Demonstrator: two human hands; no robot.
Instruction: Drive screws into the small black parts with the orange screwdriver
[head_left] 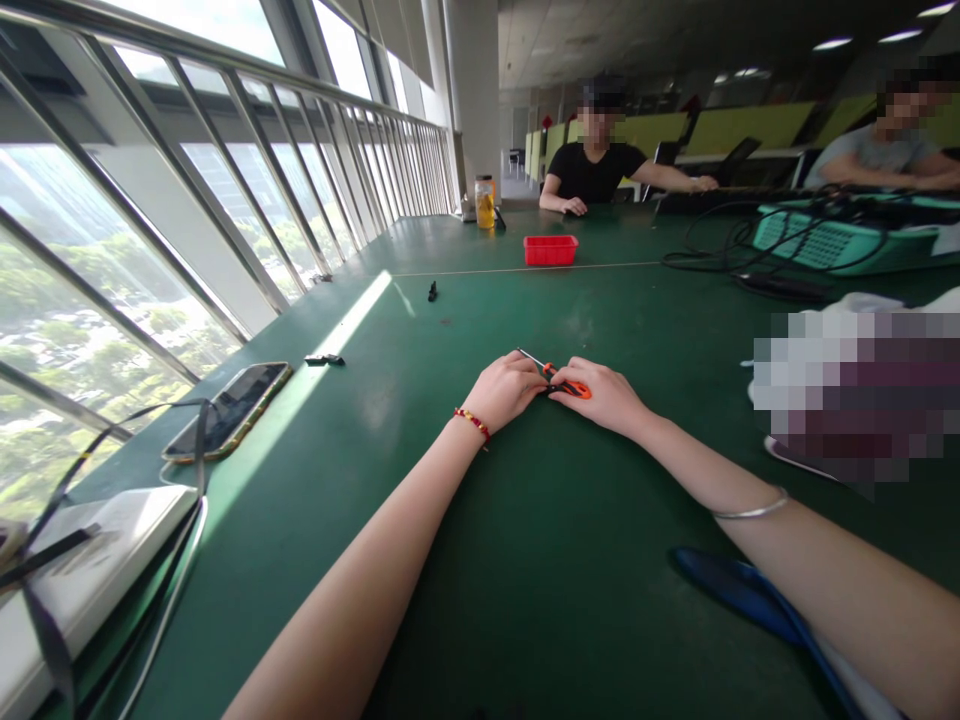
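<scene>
Both my hands meet at the middle of the green table (465, 560). My right hand (606, 396) is closed around the orange handle of a small screwdriver (562, 381) lying low over the table. Its metal shaft points up and left, past my left hand (507, 387). My left hand is curled with its fingertips pinched by the shaft; what they hold is hidden. A red bead bracelet is on my left wrist and a silver bangle on my right forearm.
A phone (229, 408) and a white device with cables lie at the left edge by the window railing. Small black parts (324, 359) (432, 291) lie ahead, and a red tray (550, 250) and a jar (485, 203) farther back. Two people sit at the far end. Cables and a teal device (825, 240) lie right.
</scene>
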